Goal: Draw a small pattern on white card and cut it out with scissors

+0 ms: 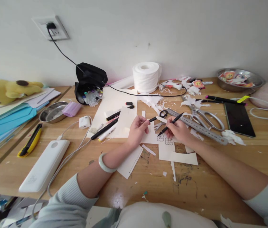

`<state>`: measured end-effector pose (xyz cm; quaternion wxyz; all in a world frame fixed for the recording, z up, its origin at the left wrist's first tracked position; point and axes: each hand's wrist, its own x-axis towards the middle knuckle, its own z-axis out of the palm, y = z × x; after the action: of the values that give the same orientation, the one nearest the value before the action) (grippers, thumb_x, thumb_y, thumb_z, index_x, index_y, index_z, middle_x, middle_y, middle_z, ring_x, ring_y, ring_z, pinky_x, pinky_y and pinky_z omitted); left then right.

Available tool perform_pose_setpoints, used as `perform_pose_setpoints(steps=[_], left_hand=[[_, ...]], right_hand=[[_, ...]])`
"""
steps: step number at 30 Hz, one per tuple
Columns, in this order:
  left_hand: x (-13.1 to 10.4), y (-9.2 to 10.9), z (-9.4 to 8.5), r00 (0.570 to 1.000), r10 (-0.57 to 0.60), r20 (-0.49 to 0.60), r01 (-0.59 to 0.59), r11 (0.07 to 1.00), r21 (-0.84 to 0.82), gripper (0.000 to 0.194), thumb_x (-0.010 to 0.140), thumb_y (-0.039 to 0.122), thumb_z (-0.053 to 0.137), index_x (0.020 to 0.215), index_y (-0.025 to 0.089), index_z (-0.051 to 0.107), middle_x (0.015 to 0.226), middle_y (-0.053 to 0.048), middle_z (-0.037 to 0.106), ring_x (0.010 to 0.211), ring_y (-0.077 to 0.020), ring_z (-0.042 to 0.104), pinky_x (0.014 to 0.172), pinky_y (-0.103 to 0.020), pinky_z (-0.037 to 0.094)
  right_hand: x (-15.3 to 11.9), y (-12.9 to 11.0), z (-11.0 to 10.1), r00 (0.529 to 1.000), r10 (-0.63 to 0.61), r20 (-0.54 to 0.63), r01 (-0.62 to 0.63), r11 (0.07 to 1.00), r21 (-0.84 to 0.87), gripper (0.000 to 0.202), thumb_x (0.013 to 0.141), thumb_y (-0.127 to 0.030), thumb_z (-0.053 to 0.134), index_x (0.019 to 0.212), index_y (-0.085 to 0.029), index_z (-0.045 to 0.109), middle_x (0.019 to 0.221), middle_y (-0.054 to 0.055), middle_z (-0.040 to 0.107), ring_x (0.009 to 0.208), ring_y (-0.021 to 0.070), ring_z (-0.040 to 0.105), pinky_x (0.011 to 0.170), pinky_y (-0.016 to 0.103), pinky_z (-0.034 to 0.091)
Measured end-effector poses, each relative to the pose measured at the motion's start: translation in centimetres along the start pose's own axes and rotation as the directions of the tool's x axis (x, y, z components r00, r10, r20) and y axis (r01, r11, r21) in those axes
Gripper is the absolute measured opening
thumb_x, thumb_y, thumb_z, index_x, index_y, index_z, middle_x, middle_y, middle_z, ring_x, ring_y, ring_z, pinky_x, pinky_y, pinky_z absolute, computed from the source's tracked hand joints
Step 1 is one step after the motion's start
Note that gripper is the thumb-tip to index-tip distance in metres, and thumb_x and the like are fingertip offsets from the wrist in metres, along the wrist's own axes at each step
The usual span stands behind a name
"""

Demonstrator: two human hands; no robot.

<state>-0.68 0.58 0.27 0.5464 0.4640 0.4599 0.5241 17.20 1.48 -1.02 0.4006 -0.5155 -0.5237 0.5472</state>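
My left hand [137,129] is closed, thumb against fingers, on a short black piece that looks like a pen cap [152,119]. My right hand [177,129] grips a slim black pen [174,121], tip pointing down and left. A small white paper piece [161,119] shows between the hands, by the right fingertips; I cannot tell which hand holds it. Beneath the right hand lies a cut white sheet [165,153] with two rounded patterns drawn in black. Just behind the hands are small black-handled scissors [163,113] and a steel ruler [202,130].
Large metal scissors [209,119] and a dark phone [239,119] lie right. Behind stand a white tissue roll [146,77], a black pen case [90,82] and a metal bowl [239,85]. A white power bank [45,166] and yellow cutter [30,141] lie left. Paper scraps are scattered about.
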Motion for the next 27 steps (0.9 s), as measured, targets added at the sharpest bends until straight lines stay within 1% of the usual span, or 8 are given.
perform_pose_setpoints(steps=[8,17,27], left_hand=[[0.08,-0.09,0.03,1.0,-0.005,0.002,0.005,1.0,-0.011,0.016,0.076,0.024,0.059,0.071,0.018,0.044,0.064,0.004,0.055,0.045,-0.0041,0.046,0.048,-0.019,0.035],[-0.01,0.06,0.09,1.0,-0.006,0.001,0.006,1.0,-0.002,0.014,0.077,0.023,0.056,0.072,0.017,0.044,0.066,0.004,0.055,0.045,-0.0039,0.046,0.049,-0.018,0.036],[0.15,-0.11,0.14,1.0,0.007,0.001,-0.007,1.0,-0.009,0.015,0.076,0.024,0.058,0.071,0.018,0.045,0.066,0.004,0.054,0.045,-0.0041,0.045,0.047,-0.018,0.036]], right_hand=[[0.09,0.2,0.01,1.0,-0.008,0.021,0.008,1.0,0.0,0.011,0.073,-0.022,0.052,0.069,-0.024,0.042,0.044,-0.007,0.055,0.035,0.0112,0.049,0.034,0.02,0.038],[-0.08,-0.02,0.01,0.999,-0.017,0.033,0.019,0.996,-0.082,0.01,0.074,-0.022,0.049,0.07,-0.024,0.041,0.044,-0.007,0.054,0.036,0.0115,0.049,0.035,0.021,0.039],[-0.08,-0.16,-0.02,0.997,-0.015,0.07,0.022,0.994,-0.11,0.01,0.074,-0.023,0.049,0.07,-0.023,0.04,0.046,-0.007,0.055,0.037,0.011,0.05,0.037,0.021,0.04]])
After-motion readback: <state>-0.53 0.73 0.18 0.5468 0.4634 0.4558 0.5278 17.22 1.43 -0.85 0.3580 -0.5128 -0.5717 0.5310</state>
